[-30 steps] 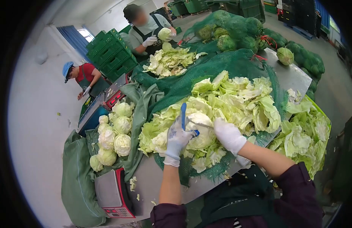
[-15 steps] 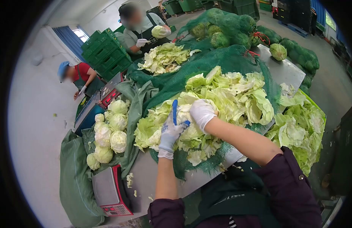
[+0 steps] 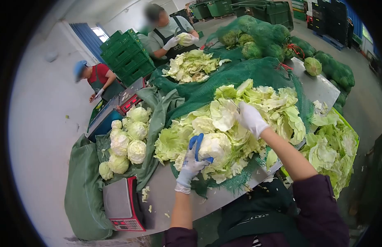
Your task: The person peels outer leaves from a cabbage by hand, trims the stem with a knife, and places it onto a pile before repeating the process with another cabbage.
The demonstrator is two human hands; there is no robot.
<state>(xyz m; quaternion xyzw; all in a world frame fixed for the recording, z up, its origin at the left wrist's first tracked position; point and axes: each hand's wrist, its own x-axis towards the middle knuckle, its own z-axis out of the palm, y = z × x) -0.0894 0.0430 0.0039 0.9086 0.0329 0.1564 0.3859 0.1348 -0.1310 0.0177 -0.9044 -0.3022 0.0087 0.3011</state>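
Note:
My left hand [image 3: 192, 165], in a white glove with blue fingertips, grips the left side of a pale, trimmed cabbage head [image 3: 215, 149]. My right hand [image 3: 253, 119], gloved in white, is up and to the right of that head, its fingers closed on the edge of a pale cabbage leaf [image 3: 223, 115]. Under and around both hands lies a heap of loose outer leaves [image 3: 277, 101], spread on green netting [image 3: 236, 185]. The fingertips of my right hand are partly hidden by the leaf.
Several peeled cabbages [image 3: 136, 151] sit on green sacking at left, beside a red-edged scale [image 3: 119, 199]. A bin of leaves [image 3: 329, 152] stands at right. Netted whole cabbages [image 3: 261, 37] lie at the back. Across the table a co-worker [image 3: 172, 35] holds a cabbage; another person [image 3: 96, 80] is at far left.
My right hand has moved up and away from the cabbage head, with a leaf. My left hand still holds the head, which now shows more fully. The view has shifted slightly.

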